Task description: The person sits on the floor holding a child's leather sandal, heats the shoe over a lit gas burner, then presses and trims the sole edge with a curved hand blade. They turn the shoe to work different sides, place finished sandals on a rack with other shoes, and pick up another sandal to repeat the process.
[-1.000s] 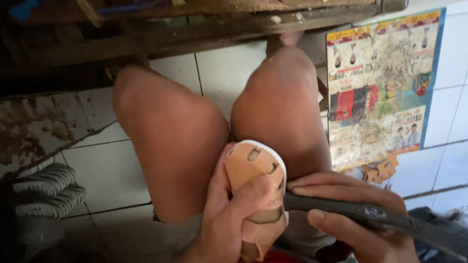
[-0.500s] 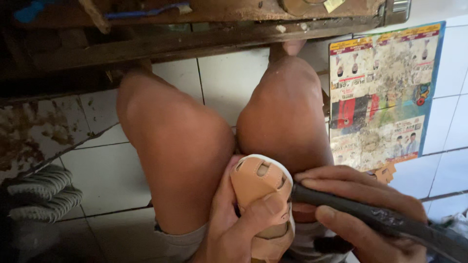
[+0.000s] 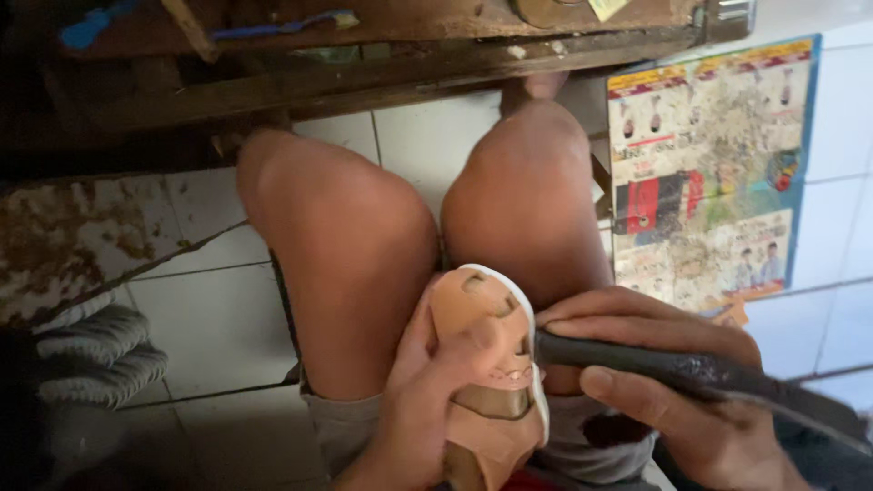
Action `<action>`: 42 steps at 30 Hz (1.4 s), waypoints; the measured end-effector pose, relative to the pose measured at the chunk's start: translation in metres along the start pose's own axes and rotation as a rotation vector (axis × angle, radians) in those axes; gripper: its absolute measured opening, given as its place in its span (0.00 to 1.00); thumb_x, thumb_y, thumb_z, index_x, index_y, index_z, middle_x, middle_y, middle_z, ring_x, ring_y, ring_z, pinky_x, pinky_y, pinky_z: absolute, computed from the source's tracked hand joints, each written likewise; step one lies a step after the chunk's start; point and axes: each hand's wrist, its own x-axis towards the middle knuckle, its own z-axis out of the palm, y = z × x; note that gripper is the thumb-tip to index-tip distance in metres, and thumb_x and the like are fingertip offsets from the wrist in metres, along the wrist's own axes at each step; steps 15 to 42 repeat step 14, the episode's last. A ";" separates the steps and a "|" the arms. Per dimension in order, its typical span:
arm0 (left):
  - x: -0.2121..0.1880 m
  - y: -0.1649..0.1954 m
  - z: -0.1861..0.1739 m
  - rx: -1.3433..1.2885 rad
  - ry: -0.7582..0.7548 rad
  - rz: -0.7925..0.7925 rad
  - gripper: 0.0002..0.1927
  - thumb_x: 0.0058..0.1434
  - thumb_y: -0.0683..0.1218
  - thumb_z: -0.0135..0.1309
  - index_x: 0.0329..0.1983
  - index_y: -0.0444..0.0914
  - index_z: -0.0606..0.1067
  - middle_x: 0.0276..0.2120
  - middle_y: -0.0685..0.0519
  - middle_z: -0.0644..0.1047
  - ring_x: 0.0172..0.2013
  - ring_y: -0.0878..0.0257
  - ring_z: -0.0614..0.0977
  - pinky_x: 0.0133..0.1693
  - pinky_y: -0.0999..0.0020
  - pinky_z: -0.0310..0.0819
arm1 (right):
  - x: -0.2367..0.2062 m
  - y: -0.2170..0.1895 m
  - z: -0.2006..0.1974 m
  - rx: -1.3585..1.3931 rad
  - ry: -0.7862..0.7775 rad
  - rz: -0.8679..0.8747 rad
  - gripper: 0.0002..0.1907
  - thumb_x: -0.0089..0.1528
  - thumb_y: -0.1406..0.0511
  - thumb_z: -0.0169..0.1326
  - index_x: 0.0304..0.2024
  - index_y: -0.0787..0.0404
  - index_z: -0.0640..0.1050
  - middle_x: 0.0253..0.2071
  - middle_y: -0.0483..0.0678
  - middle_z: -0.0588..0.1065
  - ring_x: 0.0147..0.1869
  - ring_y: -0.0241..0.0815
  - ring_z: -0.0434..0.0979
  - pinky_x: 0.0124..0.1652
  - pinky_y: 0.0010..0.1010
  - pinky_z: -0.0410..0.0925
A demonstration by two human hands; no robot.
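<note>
The left hand (image 3: 427,400) rises from the bottom edge with its fingers curled round a peach-coloured sandal (image 3: 491,364) with a white sole edge, the thumb pressed flat across the sandal's upper face and the other fingers wrapped behind it, out of sight. The sandal stands nearly upright, its rounded end uppermost, just in front of the gap between the person's two bare knees (image 3: 355,245) and resting against the lap.

To the right of the sandal, the right hand (image 3: 673,382) lies palm-down, fingers closed tight round a dark, rod-like tool (image 3: 691,373). The tool's front end meets the sandal's right edge; its tip is hidden there, so what kind of head it carries cannot be told. Its rear runs off toward the lower right corner, probably into a cable or handle, though the picture is too dim to be sure.

Beyond the sandal, past the knees, a dark wooden bench (image 3: 409,45) crosses the top of the frame. Far right of the sandal a colourful printed poster (image 3: 709,173) lies on white floor tiles (image 3: 218,318). Far left of the sandal sits a pair of grey ribbed slippers (image 3: 100,355), partly cut off by shadow.
</note>
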 end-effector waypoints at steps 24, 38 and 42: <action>-0.001 0.016 0.005 0.296 -0.127 -0.057 0.24 0.58 0.44 0.62 0.54 0.34 0.66 0.42 0.50 0.72 0.42 0.66 0.73 0.44 0.70 0.70 | 0.029 -0.024 -0.031 -0.268 -0.271 -0.069 0.17 0.61 0.67 0.58 0.51 0.68 0.84 0.54 0.60 0.78 0.56 0.52 0.83 0.54 0.36 0.76; -0.001 0.016 0.005 0.296 -0.127 -0.057 0.24 0.58 0.44 0.62 0.54 0.34 0.66 0.42 0.50 0.72 0.42 0.66 0.73 0.44 0.70 0.70 | 0.029 -0.024 -0.031 -0.268 -0.271 -0.069 0.17 0.61 0.67 0.58 0.51 0.68 0.84 0.54 0.60 0.78 0.56 0.52 0.83 0.54 0.36 0.76; -0.001 0.016 0.005 0.296 -0.127 -0.057 0.24 0.58 0.44 0.62 0.54 0.34 0.66 0.42 0.50 0.72 0.42 0.66 0.73 0.44 0.70 0.70 | 0.029 -0.024 -0.031 -0.268 -0.271 -0.069 0.17 0.61 0.67 0.58 0.51 0.68 0.84 0.54 0.60 0.78 0.56 0.52 0.83 0.54 0.36 0.76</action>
